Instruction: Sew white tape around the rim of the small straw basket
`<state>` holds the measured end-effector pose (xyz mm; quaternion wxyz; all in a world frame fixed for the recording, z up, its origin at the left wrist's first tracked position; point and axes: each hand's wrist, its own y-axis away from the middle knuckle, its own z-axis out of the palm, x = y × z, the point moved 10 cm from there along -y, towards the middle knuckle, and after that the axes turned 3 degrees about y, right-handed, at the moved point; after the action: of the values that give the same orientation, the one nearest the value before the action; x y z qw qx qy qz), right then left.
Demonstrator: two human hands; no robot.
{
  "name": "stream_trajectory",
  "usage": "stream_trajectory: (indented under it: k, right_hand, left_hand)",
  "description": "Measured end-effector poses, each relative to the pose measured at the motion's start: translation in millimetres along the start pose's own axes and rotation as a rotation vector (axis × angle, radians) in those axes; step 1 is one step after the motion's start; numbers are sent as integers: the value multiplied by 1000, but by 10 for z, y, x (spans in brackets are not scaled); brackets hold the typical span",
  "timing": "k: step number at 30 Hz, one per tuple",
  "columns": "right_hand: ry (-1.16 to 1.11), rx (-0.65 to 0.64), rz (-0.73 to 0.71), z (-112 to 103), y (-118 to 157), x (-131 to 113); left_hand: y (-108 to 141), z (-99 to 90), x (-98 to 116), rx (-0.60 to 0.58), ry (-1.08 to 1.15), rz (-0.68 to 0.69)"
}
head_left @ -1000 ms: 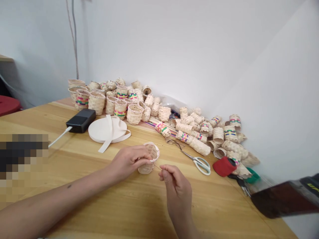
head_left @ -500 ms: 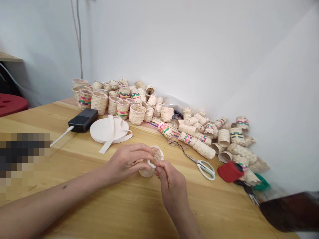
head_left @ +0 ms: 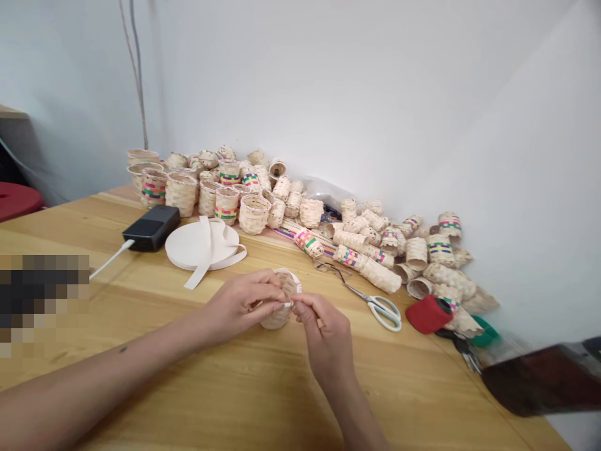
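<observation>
A small woven basket (head_left: pixel 276 319) stands on the wooden table between my hands, with white ribbon (head_left: pixel 299 285) along part of its rim. My left hand (head_left: pixel 251 299) pinches the near rim and the ribbon there between thumb and fingers. From the other side, my right hand (head_left: pixel 323 329) has its thumb and index finger closed at the same spot, where a bit of white shows between the fingertips. Whether a needle or thread is in that pinch is too small to make out. Behind my left hand lies a flat roll of white ribbon (head_left: pixel 181 244) with loose ends.
Many woven baskets (head_left: pixel 253 215) are heaped along the wall. Scissors (head_left: pixel 382 312) and eyeglasses (head_left: pixel 332 269) lie right of my hands. Farther right are a red spool (head_left: pixel 427 314), a green ring (head_left: pixel 486 332) and a dark object (head_left: pixel 539 379). A black cabled device (head_left: pixel 153 228) sits left of the roll.
My left fingers have closed down on the ribbon at the rim, where they were more spread before. My right hand stays pinched close by. The view has shifted slightly.
</observation>
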<state>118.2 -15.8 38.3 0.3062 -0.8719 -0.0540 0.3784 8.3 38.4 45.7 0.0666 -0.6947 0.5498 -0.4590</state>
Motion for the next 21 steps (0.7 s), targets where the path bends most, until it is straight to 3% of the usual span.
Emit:
stream_trajectory:
  k: [3, 9, 14, 21]
  right_hand:
    - [-21, 85, 61, -122, 43, 52]
    - [109, 170, -106, -200, 90, -145]
    - [163, 70, -147, -7, 57, -150]
    - [117, 53, -85, 73, 27, -73]
  left_hand:
    - [4, -9, -12, 0, -2, -19]
    - [7, 4, 0, -6, -9, -18]
    - [10, 23, 27, -1, -40, 14]
    - [53, -50, -5, 138, -55, 34]
